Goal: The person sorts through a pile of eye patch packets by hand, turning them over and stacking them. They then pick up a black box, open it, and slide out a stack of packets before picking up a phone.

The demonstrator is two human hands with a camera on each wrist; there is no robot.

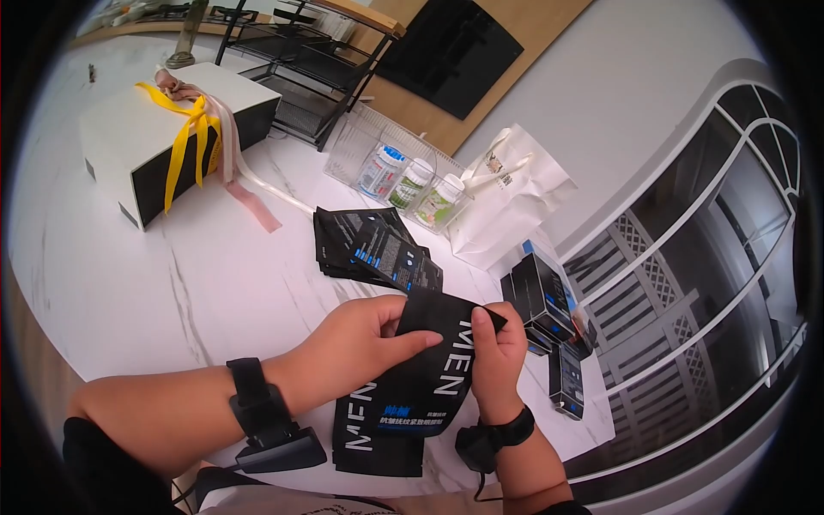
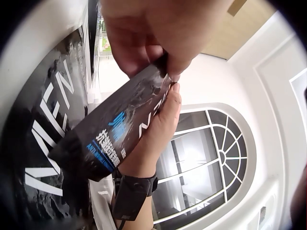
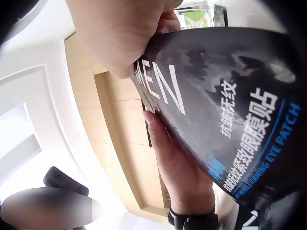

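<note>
A black sachet with white and blue print (image 1: 429, 369) is pinched at its upper edge by both hands, as the head view shows. My left hand (image 1: 360, 339) grips its upper left part, the thumb lying across the front. On the upper right corner, my right hand (image 1: 500, 348) has its thumb and curled fingers. Behind and below it, a second black sachet (image 1: 378, 455) lies on the table near the front edge. The left wrist view shows the held sachet (image 2: 115, 124) tilted, beside the lying one (image 2: 43, 129). In the right wrist view its printed front (image 3: 211, 96) bulges slightly.
Several black sachets (image 1: 369, 245) lie fanned beyond the hands. Behind them stand a clear organizer with bottles (image 1: 412, 184) and a white paper bag (image 1: 506, 202). Dark small boxes (image 1: 541, 296) are at the right. A white box with ribbons (image 1: 232, 81) and a black rack (image 1: 309, 86) stand back left.
</note>
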